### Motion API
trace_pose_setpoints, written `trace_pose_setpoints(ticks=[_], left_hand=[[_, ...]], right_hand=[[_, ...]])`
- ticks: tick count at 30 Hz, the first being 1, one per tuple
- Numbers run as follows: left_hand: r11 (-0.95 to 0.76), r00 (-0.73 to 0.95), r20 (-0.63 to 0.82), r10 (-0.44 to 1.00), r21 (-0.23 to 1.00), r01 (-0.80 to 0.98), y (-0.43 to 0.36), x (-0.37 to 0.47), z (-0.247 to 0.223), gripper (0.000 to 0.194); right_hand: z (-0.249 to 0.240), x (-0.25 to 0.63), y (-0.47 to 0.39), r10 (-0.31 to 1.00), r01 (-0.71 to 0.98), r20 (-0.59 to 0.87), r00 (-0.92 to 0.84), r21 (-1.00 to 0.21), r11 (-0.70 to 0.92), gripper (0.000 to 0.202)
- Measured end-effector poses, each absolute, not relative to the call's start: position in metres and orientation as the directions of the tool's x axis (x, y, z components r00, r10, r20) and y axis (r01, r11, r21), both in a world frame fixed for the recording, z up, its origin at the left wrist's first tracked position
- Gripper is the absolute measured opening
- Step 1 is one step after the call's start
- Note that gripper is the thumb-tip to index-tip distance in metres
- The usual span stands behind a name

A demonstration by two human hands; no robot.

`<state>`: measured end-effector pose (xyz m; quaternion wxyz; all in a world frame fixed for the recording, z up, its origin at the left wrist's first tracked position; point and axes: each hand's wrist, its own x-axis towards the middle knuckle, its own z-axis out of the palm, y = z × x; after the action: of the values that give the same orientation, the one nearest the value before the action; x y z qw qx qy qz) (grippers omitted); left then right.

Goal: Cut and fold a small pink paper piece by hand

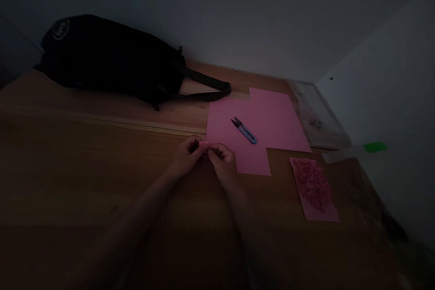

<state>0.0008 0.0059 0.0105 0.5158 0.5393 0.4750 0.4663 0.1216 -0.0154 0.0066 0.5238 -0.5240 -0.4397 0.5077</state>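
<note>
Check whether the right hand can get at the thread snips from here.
Probably yes: the thread snips lie uncovered on the pink paper, beyond the right hand with nothing visibly between, though that hand seems busy pinching a small pink piece.

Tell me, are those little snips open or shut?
Open: the snips lie on the pink paper with their two dark blade tips apart.

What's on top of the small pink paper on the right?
A heap of pink bits lies on the small pink paper. It covers the paper's middle, so that part can't be seen.
</note>
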Motion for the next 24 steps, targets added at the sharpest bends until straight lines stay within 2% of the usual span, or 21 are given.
trace_pose_setpoints(ticks=[24], left_hand=[[0.002,0.109,-0.006,0.994,1.000,0.030,0.0053,0.0013,0.0109,0.015]], right_hand=[[0.0098,0.1214,-0.0172,0.993,-0.054,-0.069,0.095,-0.996,-0.064,0.016]])
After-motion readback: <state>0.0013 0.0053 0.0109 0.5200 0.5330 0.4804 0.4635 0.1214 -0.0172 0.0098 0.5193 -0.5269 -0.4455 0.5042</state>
